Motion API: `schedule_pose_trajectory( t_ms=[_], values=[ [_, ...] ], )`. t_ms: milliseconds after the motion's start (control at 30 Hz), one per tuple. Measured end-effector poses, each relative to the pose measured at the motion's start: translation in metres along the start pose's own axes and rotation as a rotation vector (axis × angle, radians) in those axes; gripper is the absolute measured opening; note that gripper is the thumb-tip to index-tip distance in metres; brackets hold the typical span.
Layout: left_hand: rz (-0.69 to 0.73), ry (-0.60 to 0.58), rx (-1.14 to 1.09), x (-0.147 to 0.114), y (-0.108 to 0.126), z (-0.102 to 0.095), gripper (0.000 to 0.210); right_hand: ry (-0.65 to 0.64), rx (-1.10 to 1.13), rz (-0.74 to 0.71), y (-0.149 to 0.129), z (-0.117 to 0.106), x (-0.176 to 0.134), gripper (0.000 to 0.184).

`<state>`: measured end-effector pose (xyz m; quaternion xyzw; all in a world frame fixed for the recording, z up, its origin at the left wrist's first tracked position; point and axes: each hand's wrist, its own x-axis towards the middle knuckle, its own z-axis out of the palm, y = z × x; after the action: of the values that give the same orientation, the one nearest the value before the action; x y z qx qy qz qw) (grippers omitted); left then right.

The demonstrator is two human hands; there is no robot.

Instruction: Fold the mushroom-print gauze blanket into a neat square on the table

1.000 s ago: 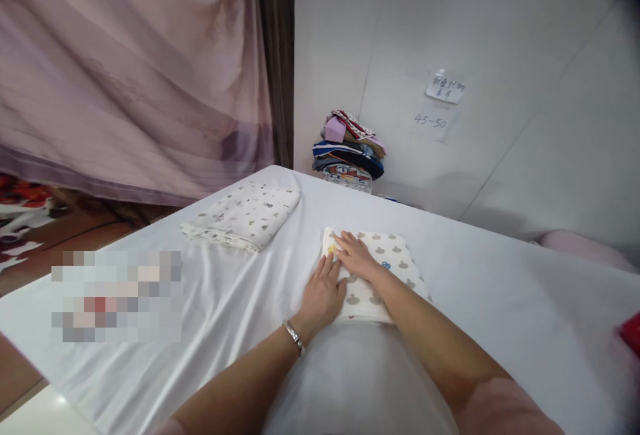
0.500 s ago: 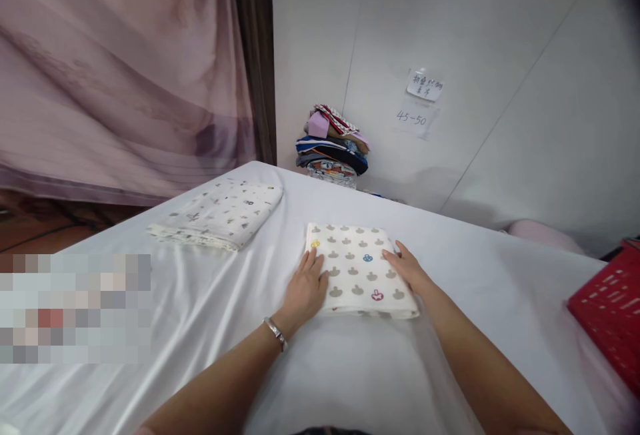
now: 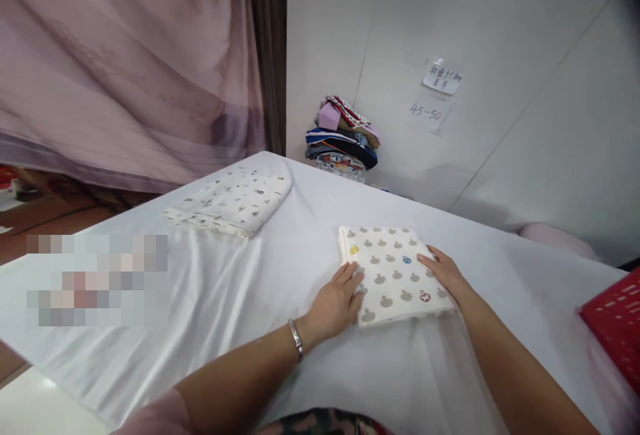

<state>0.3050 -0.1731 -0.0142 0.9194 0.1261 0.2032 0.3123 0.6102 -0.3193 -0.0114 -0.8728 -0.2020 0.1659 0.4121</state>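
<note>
A folded white cloth (image 3: 387,278) with rows of grey mushroom-like prints, and a few in yellow, blue and red, lies between my hands over the white-covered table. My left hand (image 3: 336,301), a silver bangle on its wrist, grips the cloth's left side with the fingertips on top. On the opposite edge, my right hand (image 3: 444,271) has its fingers over the print and the palm against the side. Both thumbs are partly hidden. Farther back on the left is a second folded white cloth (image 3: 240,201) with small scattered prints, touched by neither hand.
The white sheet (image 3: 300,221) covering the table has creases at left. A pile of folded fabrics (image 3: 343,138) stands beyond the back edge, by the wall. On the right sits a red perforated basket (image 3: 615,321). A pink curtain (image 3: 125,68) hangs at left; a blurred patch hides part of the table.
The mushroom-print cloth has shifted right and slightly towards me, turning a little counterclockwise, with both hands moving along with it. The whole view has swung slightly left.
</note>
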Motion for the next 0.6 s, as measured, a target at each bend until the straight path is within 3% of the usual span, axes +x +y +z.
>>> schedule_pose_trajectory(
  t_ms=[200, 367, 500, 600],
  values=[
    [-0.162, 0.096, -0.193, 0.007, -0.018, -0.013, 0.035, -0.100, 0.081, 0.028, -0.003, 0.000, -0.009, 0.069],
    [-0.447, 0.227, -0.246, 0.040, -0.031, -0.033, 0.034, -0.106, 0.105, 0.057, 0.002, -0.006, -0.007, 0.074],
    [-0.683, 0.127, -0.288, 0.076, -0.037, -0.040, 0.044, -0.147, 0.233, 0.117, 0.004, -0.008, -0.007, 0.076],
    [-0.759, 0.064, -0.293, 0.097, -0.038, -0.033, 0.057, -0.129, 0.276, 0.126, 0.006, -0.007, -0.008, 0.073]
  ],
)
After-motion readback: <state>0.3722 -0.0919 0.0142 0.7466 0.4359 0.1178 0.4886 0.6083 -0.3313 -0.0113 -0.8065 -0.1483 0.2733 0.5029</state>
